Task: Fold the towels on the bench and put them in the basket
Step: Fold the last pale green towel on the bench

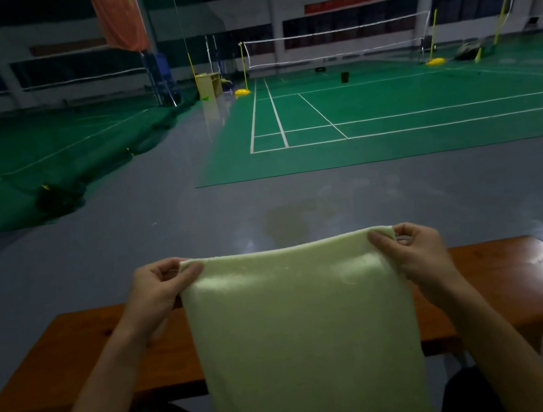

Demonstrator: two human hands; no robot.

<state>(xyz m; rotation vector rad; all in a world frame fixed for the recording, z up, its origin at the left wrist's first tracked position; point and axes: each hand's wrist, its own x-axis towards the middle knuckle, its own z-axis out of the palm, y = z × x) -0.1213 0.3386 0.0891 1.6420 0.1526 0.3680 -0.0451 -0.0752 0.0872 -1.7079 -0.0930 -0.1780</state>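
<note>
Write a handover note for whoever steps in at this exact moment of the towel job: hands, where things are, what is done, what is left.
Left hand: pinch grip on the top left corner of the pale green towel.
Right hand: pinch grip on the top right corner.
Towel: held up spread by its top edge, hanging down in front of the wooden bench; its lower end runs out of view.
Basket: not in view. No other towels visible.
Done: this towel is picked up and opened out.
Left: fold it, find the basket and put it in.
</note>
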